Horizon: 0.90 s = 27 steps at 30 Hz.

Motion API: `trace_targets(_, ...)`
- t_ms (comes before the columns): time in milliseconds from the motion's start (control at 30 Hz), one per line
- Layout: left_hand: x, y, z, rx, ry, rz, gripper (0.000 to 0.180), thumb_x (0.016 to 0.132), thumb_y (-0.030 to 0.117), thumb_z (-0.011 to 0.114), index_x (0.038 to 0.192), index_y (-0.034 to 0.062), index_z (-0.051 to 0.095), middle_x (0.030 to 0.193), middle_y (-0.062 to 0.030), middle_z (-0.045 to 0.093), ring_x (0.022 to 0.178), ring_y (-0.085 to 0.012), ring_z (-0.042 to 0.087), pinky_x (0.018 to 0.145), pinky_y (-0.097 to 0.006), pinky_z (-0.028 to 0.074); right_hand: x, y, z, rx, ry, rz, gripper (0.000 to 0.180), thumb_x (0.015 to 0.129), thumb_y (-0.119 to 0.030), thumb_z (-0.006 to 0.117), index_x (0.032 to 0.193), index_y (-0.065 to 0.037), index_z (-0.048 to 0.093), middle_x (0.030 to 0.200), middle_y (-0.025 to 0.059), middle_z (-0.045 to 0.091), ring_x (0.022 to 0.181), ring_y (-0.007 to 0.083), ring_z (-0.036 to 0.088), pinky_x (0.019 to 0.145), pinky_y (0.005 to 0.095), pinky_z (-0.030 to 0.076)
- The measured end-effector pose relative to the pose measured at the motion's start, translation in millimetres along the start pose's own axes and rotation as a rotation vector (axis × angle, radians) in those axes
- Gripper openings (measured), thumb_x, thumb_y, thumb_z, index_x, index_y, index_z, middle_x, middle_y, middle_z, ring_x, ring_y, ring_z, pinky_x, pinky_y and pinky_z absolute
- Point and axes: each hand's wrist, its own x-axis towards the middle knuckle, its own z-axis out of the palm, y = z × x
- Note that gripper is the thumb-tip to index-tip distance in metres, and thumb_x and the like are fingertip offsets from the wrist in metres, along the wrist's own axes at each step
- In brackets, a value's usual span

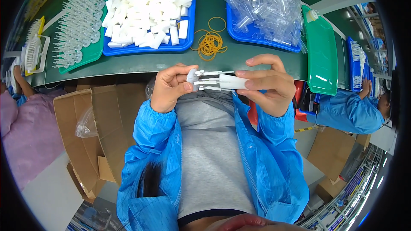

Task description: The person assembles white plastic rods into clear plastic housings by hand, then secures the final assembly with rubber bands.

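My left hand pinches the round end of a translucent plastic piece with several thin prongs, held level in front of my chest. The prongs point to the right. My right hand grips a white foam block whose left end sits among the prong tips. Its index finger is raised away from the block, while the other fingers close on it. Part of the block is hidden behind those fingers. Both hands are just off the near edge of the green table.
Beyond my hands lie tangled yellow rubber bands. A blue tray holds white foam blocks; another blue tray holds clear plastic tubes. Pronged pieces stand on a green tray at left. A green tray is at right. Co-workers flank me.
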Motion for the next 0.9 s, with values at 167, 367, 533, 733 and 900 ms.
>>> trace_targets(167,-0.9,1.9,-0.1,-0.023,-0.021,-0.025,0.039,0.075,-0.005,0.065,0.112,-0.0075,0.055,0.096,-0.0068,0.054,0.091,-0.0182,0.061,0.079,-0.029,0.055,-0.9,2.8,-1.2,0.121,0.045,0.002,0.022,0.059,-0.007,0.079,0.077,-0.009,0.067,0.09,0.0059,0.069,0.094,0.0255,0.058,0.078,0.0336,0.043)
trace_targets(367,-0.7,4.7,-0.7,-0.016,-0.019,-0.038,0.037,0.075,-0.008,0.063,0.111,-0.0076,0.055,0.096,-0.0065,0.054,0.092,-0.0181,0.061,0.078,-0.028,0.054,1.7,3.4,-3.0,0.055,-0.001,-0.061,0.018,0.061,-0.012,0.079,0.075,-0.01,0.068,0.089,0.0036,0.069,0.093,0.0242,0.06,0.079,0.0358,0.038)
trace_targets(533,-0.2,1.2,1.9,-0.003,-0.011,-0.047,0.037,0.074,-0.008,0.064,0.11,-0.0074,0.056,0.095,-0.0064,0.055,0.091,-0.0171,0.061,0.078,-0.026,0.053,6.7,2.3,5.7,0.045,-0.093,-0.047,0.016,0.061,-0.014,0.078,0.074,-0.012,0.069,0.088,0.0013,0.07,0.093,0.0219,0.06,0.08,0.0362,0.037)
trace_targets(733,-0.5,-5.2,5.4,-0.017,-0.082,-0.057,0.036,0.074,-0.006,0.066,0.109,-0.0064,0.057,0.097,-0.008,0.058,0.09,-0.0169,0.061,0.074,-0.026,0.053,11.1,2.8,21.6,0.032,-0.176,-0.068,0.017,0.061,-0.014,0.079,0.073,-0.011,0.068,0.087,0.0028,0.07,0.095,0.0227,0.06,0.081,0.0379,0.037)
trace_targets(900,-1.4,-3.6,4.1,-0.087,-0.093,-0.166,0.037,0.074,-0.005,0.067,0.109,-0.0064,0.056,0.098,-0.0101,0.059,0.086,-0.0175,0.063,0.072,-0.026,0.053,12.0,8.5,24.3,0.054,-0.22,-0.085,0.016,0.061,-0.014,0.078,0.075,-0.012,0.069,0.087,-0.0001,0.069,0.097,0.0216,0.06,0.082,0.0368,0.037)
